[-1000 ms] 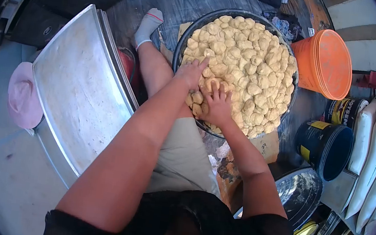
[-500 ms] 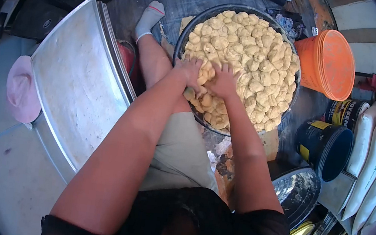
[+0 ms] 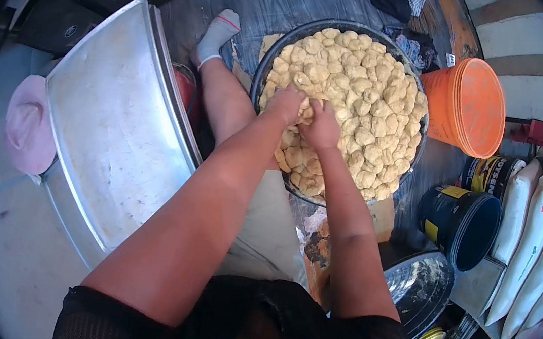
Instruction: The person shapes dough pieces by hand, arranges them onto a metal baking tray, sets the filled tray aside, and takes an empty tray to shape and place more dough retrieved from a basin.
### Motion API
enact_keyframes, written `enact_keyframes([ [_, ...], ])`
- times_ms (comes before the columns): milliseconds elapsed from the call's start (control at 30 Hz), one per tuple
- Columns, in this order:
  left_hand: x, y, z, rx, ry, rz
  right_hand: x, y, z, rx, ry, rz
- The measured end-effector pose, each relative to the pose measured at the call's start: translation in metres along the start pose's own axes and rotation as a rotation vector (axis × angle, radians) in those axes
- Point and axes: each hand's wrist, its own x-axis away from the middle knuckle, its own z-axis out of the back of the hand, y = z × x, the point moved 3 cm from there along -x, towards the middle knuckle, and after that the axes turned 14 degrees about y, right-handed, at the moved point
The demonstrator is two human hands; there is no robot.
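A wide black tub (image 3: 262,67) is heaped with lumpy pieces of yellowish dough (image 3: 374,107). Over the tub's near left part, my left hand (image 3: 286,105) has its fingers curled round some of the dough. My right hand (image 3: 321,127) is just to its right, fingers bent onto the same dough. Between the two hands a small bit of dough shows. The fingertips of both hands are partly hidden in the lumps.
Metal trays (image 3: 114,123) stand at the left, near a pink hat (image 3: 31,126). An orange bucket (image 3: 479,110), a dark bucket (image 3: 458,226), white sacks (image 3: 528,235) and a black basin (image 3: 423,290) are at the right. My leg (image 3: 226,99) lies beside the tub.
Both hands have closed from spread fingers to a grip on the dough and come nearer each other. The view has shifted slightly, so the tub appears lower.
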Motion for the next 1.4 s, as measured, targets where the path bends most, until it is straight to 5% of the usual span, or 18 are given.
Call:
enact_keyframes([
  [100, -0.002, 0.000, 0.013, 0.211, 0.169, 0.000, -0.013, 0.006, 0.017, -0.154, 0.101, -0.029],
  [267, 0.010, 0.037, 0.119, 0.446, 0.340, -0.209, -0.024, -0.038, 0.115, -0.356, 0.412, 0.098],
  [467, 0.125, 0.050, 0.294, 0.505, 0.673, -0.267, -0.004, -0.171, 0.235, -0.448, 0.586, 0.376],
  [600, 0.236, -0.007, 0.360, 0.527, 0.976, -0.205, 0.040, -0.288, 0.248, -0.582, 0.583, 0.629],
  [767, 0.336, -0.126, 0.329, 0.370, 1.262, 0.092, 0.094, -0.390, 0.167, -0.621, 0.358, 0.913],
  [900, 0.369, -0.201, 0.244, -0.003, 1.123, 0.390, 0.123, -0.408, 0.043, -0.356, 0.179, 0.945],
  [1400, 0.377, -0.225, 0.230, 0.223, 1.236, 0.270, 0.128, -0.403, 0.025, -0.522, 0.182, 0.874],
])
